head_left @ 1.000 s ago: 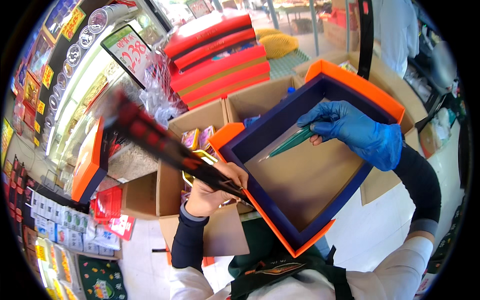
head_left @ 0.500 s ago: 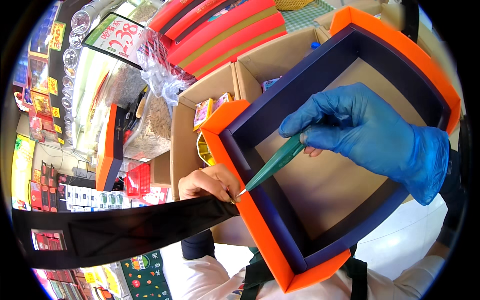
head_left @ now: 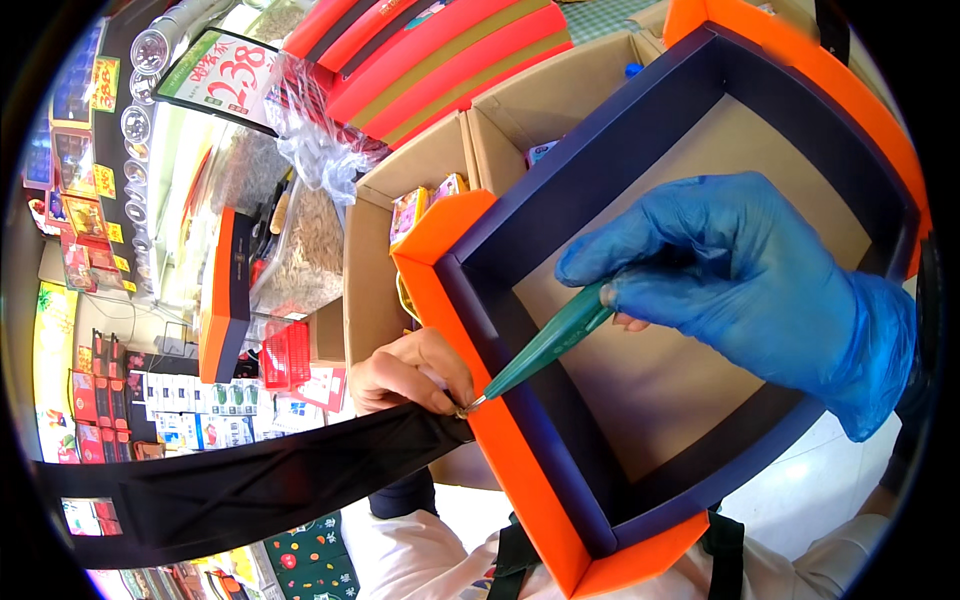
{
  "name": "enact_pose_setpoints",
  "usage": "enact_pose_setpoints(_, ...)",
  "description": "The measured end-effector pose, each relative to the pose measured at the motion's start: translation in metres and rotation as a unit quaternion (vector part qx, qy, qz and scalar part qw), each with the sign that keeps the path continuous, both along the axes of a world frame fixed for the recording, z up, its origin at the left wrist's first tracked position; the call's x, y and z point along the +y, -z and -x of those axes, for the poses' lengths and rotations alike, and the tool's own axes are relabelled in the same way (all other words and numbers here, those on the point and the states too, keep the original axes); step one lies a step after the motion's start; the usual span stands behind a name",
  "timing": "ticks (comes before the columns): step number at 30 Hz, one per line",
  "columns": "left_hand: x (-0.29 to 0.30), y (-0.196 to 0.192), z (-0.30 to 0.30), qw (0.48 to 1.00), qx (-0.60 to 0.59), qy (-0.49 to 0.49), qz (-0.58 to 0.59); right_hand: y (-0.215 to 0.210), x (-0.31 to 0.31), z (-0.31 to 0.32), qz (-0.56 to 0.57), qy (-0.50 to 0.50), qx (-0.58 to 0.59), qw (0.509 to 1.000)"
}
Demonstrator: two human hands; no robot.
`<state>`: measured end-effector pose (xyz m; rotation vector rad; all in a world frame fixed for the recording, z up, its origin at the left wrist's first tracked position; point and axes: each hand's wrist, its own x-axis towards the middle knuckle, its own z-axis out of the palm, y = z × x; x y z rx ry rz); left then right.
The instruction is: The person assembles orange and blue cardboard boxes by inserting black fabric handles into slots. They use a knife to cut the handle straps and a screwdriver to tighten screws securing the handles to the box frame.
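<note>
An orange-rimmed box frame [head_left: 540,490] with dark blue inner walls and a brown bottom lies tilted before me. My right hand [head_left: 740,290], in a blue glove, grips a green tapered hand tool [head_left: 548,340] with a thin metal tip. That tip touches a small brass-coloured piece [head_left: 461,411] at the box's left orange wall. There, the bare fingers of my left hand [head_left: 412,372] pinch the end of a wide black strap [head_left: 270,480] against the wall. The strap stretches away to the left. How its end is fixed is too small to tell.
Open cardboard boxes [head_left: 405,165] with small colourful packets stand beyond the box. Red gift boxes [head_left: 430,70] are stacked at the back. Further left are a price sign [head_left: 225,80], an orange-and-black box [head_left: 226,295], a red basket [head_left: 286,357] and packed shelves.
The box and both hands have shifted slightly in view, and my right hand sits a little lower and further right. The tool's tip stays at the strap's end.
</note>
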<state>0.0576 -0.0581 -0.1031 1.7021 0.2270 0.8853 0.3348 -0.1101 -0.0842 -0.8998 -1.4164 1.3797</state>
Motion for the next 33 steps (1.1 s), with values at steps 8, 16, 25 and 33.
enact_pose_setpoints(8,0.002,0.002,0.000,1.000,-0.020,0.013,0.014,0.016,0.001,0.006,-0.125,0.025,0.054,0.990)
enact_pose_setpoints(16,-0.001,0.001,-0.002,1.000,-0.015,-0.007,0.018,0.013,-0.002,0.002,-0.099,0.024,0.004,0.995)
enact_pose_setpoints(25,0.005,0.002,0.003,1.000,-0.006,0.024,0.010,0.016,0.018,0.002,-0.274,0.001,-0.097,0.957)
enact_pose_setpoints(33,-0.002,-0.001,-0.008,0.990,-0.008,-0.082,-0.115,0.009,0.011,0.007,-0.360,0.017,-0.180,0.915)
